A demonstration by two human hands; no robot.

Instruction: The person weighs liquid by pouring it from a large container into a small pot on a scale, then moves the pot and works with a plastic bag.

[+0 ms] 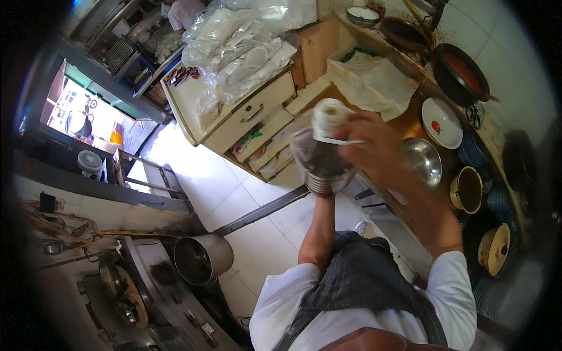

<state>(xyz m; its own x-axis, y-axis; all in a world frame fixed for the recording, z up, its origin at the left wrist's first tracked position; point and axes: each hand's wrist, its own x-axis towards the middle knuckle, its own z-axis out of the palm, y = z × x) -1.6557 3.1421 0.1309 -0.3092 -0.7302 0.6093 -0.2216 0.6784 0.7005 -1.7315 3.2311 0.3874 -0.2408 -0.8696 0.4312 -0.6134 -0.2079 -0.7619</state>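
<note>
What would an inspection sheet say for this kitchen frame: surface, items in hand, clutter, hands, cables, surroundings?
Surface: wooden counter on the right, crowded with dishes.
Items in hand: stack of small bowls held from below; white cup on top.
Clutter: white plate, steel bowl, yellow pots, dark pan, white cloth, plastic bags.
Hands: left hand mostly hidden under the stack; right hand over its top at the cup.
Cables: nothing seen.
Surroundings: tiled floor, large steel pot on the stove, drawer cabinet, another person at far top.
</note>
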